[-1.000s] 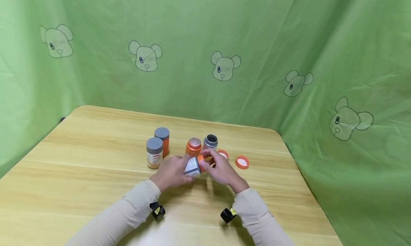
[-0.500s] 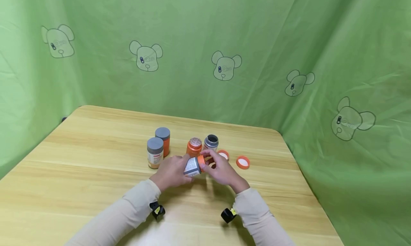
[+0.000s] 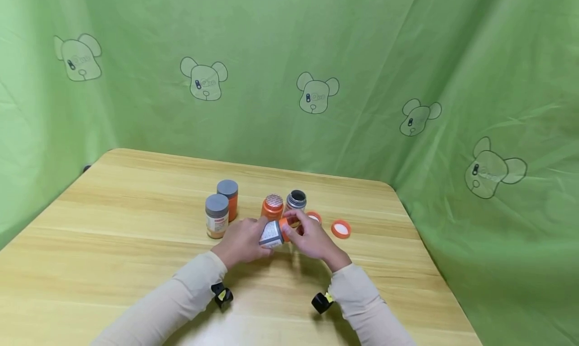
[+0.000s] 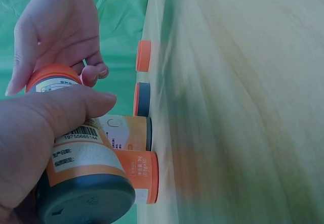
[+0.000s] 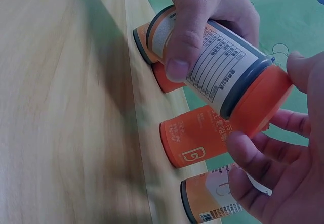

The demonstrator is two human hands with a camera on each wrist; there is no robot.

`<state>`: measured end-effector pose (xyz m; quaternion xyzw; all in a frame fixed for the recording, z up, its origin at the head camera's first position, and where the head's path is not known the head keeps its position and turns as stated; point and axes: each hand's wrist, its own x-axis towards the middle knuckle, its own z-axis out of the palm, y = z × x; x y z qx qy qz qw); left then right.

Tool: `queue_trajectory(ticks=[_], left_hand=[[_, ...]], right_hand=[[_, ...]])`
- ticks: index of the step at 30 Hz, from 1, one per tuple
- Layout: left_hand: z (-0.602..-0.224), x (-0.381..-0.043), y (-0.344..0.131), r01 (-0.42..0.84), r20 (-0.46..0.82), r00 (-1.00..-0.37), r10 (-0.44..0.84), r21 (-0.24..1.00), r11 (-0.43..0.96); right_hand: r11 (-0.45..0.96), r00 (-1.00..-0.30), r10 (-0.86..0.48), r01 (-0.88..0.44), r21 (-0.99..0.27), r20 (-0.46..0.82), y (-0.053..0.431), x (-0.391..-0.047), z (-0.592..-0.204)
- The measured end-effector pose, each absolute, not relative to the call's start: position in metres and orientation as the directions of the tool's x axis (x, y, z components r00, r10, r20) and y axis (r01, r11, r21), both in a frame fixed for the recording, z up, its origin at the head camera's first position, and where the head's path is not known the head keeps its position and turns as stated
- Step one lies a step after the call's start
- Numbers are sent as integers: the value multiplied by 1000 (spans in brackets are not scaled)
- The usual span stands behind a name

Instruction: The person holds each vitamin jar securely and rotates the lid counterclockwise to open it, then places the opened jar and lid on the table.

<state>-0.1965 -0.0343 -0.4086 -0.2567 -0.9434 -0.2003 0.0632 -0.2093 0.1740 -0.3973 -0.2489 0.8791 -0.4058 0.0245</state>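
My left hand (image 3: 244, 240) grips a supplement bottle (image 5: 217, 64) with a white label and dark grey ends, tilted over the table. An orange screw cap (image 5: 260, 102) covers its mouth. The thumb and fingers of my right hand (image 3: 314, 238) pinch this cap around its rim. Just beyond the hands stands an orange bottle (image 3: 273, 207), uncapped, with a silvery seal across its mouth. Beside it is a grey-necked bottle (image 3: 296, 200) whose mouth is open and dark inside. Both are partly hidden by the hands in the head view.
Left of the hands stand two grey-capped bottles, one with a pale label (image 3: 217, 216) and one orange (image 3: 228, 198) behind it. One loose orange cap (image 3: 341, 229) lies inside-up on the right; another cap (image 3: 314, 216) lies behind the right hand. Green cloth (image 3: 262, 125) hangs around the wooden table (image 3: 113, 225).
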Motion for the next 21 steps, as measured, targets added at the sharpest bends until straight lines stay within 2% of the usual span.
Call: queue_trajectory(ticks=[10, 21], left_hand=[[-405, -200, -39, 504, 229, -862, 452, 304, 808], [-407, -195, -43, 472, 176, -881, 439, 369, 800]], right_hand=[[490, -830, -529, -468, -735, 176, 170, -213, -390], [512, -845, -512, -443, -736, 153, 165, -211, -397]])
